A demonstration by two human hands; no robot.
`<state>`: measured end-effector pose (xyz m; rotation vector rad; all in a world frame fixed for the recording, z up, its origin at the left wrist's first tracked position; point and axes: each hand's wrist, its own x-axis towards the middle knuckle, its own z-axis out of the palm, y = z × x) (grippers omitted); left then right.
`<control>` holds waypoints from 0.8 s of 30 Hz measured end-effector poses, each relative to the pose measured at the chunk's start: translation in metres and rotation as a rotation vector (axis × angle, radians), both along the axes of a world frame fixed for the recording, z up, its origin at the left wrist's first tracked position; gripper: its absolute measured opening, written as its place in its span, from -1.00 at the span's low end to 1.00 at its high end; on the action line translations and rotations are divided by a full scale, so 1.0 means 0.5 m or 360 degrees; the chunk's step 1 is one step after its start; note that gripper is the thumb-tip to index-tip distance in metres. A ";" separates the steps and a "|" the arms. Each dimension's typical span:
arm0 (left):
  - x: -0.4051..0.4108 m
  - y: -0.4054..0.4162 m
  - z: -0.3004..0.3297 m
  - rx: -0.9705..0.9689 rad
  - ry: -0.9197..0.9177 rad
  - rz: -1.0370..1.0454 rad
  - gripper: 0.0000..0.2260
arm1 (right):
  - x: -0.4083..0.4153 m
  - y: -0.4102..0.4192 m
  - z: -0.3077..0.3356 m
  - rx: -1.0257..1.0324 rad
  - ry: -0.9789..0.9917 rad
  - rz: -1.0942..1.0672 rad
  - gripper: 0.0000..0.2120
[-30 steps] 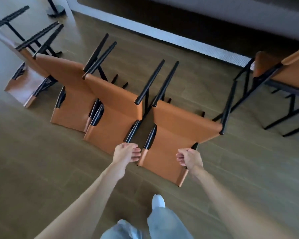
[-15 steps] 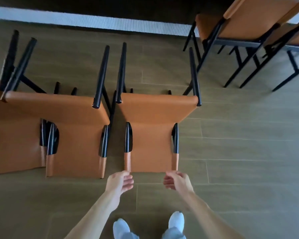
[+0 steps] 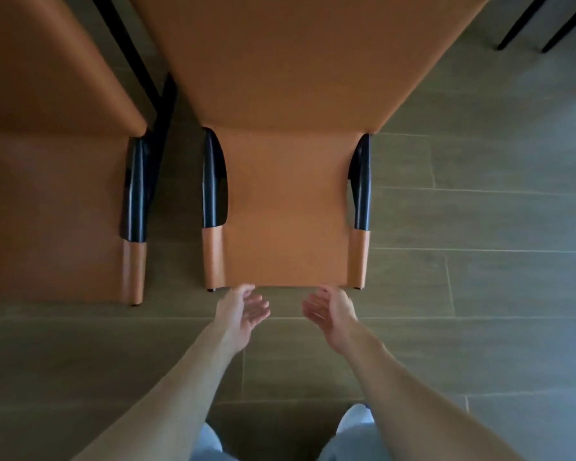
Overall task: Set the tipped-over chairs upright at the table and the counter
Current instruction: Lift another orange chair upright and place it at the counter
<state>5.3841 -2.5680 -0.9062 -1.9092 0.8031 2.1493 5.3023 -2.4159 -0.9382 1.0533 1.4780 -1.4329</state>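
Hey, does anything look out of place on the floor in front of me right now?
Yes. Two tan chairs lie tipped over on the floor: one straight ahead, its backrest edge near your open left hand and right hand, and another just to its left. No damage or spills show.

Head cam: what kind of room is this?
Probably an indoor dining area, though no table shows. Two matching tan chairs with black frames lie tipped on a wood-look plank floor: the middle chair and the left chair. More dark chair legs stand at top right.
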 end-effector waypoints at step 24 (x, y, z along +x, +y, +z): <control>-0.042 0.018 -0.297 0.0147 0.0165 0.0632 -0.63 | -0.044 0.014 -0.247 -0.0162 -0.0053 -0.0566 -0.71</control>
